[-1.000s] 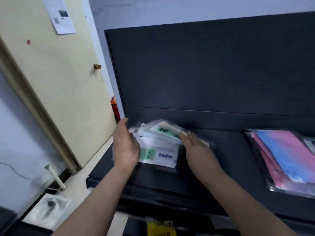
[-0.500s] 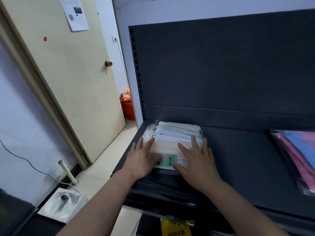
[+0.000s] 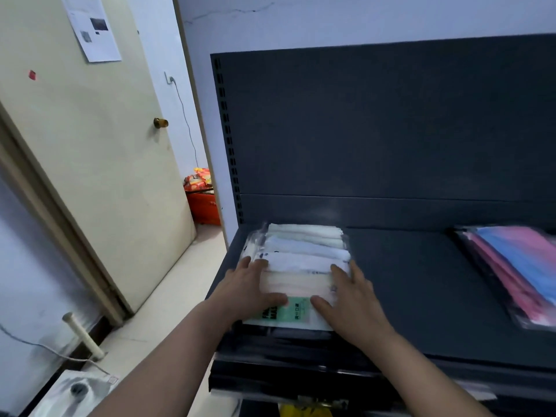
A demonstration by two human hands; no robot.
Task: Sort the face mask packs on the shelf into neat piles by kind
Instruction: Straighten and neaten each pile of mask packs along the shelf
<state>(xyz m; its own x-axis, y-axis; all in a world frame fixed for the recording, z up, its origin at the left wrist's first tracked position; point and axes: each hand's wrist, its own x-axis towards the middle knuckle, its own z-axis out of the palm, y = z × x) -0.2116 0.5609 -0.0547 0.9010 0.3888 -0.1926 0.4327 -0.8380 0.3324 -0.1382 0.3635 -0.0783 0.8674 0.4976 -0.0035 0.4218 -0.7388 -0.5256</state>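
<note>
A pile of clear packs holding pale masks (image 3: 304, 254), with a green label at the near end, lies at the left end of the dark shelf (image 3: 421, 296). My left hand (image 3: 249, 290) lies flat on the pile's near left side, thumb across the green label. On the near right side my right hand (image 3: 352, 299) presses down with straight fingers. A second pile of pink and blue mask packs (image 3: 517, 266) lies at the shelf's right end, cut off by the frame edge.
The shelf's dark back panel (image 3: 391, 130) rises behind the piles. A cream door (image 3: 90, 161) stands to the left, with an orange box (image 3: 203, 206) on the floor behind the shelf post. A white pipe and cable (image 3: 82, 335) lie at the lower left.
The loose pale packs that both hands held at the sides a second ago now lie as a squared pile, and both hands rest flat on its near end. The camera has come closer.
</note>
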